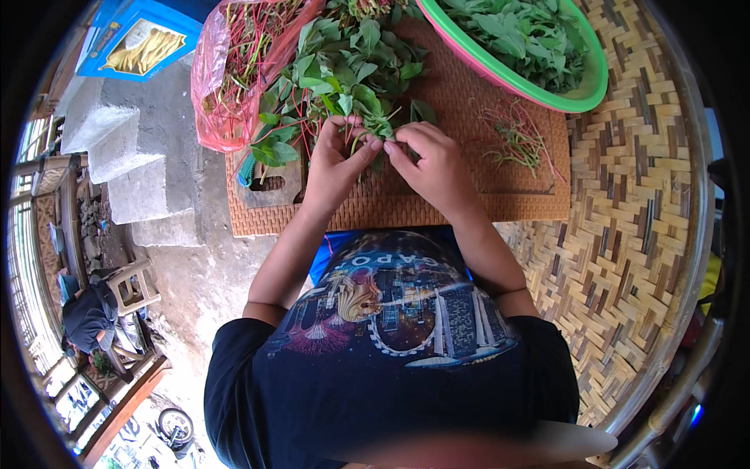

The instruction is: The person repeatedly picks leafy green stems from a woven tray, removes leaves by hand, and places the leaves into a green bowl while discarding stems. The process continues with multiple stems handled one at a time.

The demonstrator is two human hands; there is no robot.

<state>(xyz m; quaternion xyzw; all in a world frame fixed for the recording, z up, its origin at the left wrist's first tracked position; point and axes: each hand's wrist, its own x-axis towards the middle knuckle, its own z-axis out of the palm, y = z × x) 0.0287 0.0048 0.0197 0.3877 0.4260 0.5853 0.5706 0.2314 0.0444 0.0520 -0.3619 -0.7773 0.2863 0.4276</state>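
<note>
My left hand [343, 161] pinches a leafy green sprig [375, 120] between thumb and fingers, over the near part of a brown woven-pattern table [445, 208]. On the other side of the sprig, my right hand [436, 167] has thumb and forefinger closed on its leaves; the fingertips nearly meet. Just beyond lies a heap of leafy greens [363, 53] with red stems. Partly under the greens is a wooden cutting board [281, 196] with a slotted handle, and a teal object [246, 171], mostly hidden, rests at its left edge.
A red plastic bag [220, 111] of stems stands at the left. Loose stems [515, 138] lie at the right, below a green plastic basket [595, 97] of leaves [527, 44]. Concrete steps [152, 182] and a blue box [140, 41] are left; woven bamboo matting [627, 234] is right. A person [91, 316] is far left.
</note>
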